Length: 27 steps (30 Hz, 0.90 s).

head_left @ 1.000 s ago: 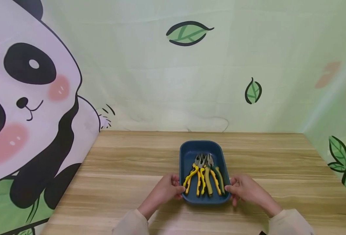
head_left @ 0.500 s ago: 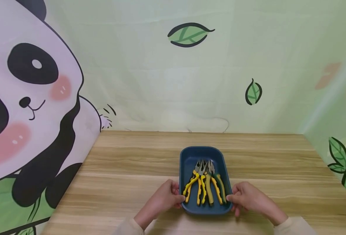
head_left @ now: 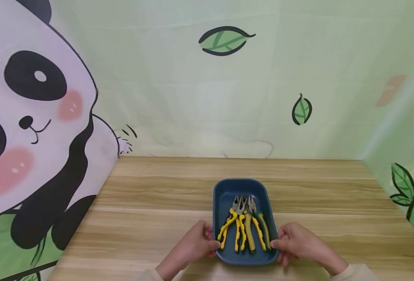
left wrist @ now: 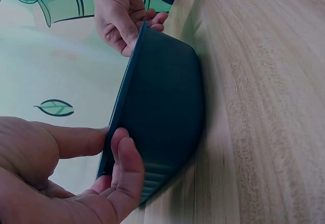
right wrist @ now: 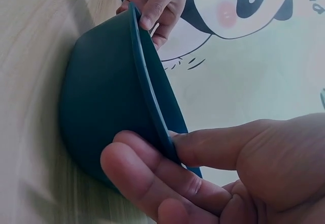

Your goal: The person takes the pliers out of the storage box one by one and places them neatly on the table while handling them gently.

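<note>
blue tray [head_left: 247, 259]: left fingers [left wrist: 129, 168], right fingers [right wrist: 132, 176] pinching opposite sides

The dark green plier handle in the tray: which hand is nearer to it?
Right. The right hand grips the tray rim just beside the dark green plier handle; the left hand grips the opposite side, across the yellow handles.

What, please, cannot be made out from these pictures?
Pliers: hidden in both wrist views by the wall of the tray.
Tray's underside: hidden in all views by the tray itself.
Left hand, right hand: head view, some fingertips hidden by the tray.
Sleeves: head view, cut off by the bottom edge.
</note>
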### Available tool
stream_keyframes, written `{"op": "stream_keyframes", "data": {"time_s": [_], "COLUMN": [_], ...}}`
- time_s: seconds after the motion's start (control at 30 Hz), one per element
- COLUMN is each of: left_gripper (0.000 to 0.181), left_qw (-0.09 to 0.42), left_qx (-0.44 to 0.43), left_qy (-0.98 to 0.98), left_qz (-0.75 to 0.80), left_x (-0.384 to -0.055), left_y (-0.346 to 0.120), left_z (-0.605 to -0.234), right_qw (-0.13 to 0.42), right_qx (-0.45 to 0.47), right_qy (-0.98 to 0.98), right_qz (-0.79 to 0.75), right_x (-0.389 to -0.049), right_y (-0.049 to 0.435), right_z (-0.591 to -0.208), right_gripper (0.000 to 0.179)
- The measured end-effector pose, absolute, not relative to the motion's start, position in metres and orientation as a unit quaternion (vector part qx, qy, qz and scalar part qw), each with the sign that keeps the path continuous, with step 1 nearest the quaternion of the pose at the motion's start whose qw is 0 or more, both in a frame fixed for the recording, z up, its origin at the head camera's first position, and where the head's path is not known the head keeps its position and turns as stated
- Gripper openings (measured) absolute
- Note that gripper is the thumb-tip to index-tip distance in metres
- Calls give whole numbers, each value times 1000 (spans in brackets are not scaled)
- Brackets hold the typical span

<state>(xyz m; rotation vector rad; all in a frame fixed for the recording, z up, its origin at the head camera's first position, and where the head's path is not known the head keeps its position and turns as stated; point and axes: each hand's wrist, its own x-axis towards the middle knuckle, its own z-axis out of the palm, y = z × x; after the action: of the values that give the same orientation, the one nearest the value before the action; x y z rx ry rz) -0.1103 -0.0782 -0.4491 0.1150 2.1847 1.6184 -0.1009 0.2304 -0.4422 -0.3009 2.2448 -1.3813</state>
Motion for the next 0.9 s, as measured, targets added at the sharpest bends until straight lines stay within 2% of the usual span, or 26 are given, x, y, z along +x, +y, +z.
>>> {"op": "stream_keyframes", "data": {"time_s": [0.9], "left_gripper": [33], "left_qw": [236], "left_qx": [58], "left_qy": [782], "left_qz": [574], "left_x": [-97], "left_y": [-78], "left_z": [-447], "right_qw": [269], "right_qx": [-103], "right_qy": [817], "right_qz": [-500], "right_x": [-89], "right_y": [235], "right_z": [-440], "right_gripper": [20]}}
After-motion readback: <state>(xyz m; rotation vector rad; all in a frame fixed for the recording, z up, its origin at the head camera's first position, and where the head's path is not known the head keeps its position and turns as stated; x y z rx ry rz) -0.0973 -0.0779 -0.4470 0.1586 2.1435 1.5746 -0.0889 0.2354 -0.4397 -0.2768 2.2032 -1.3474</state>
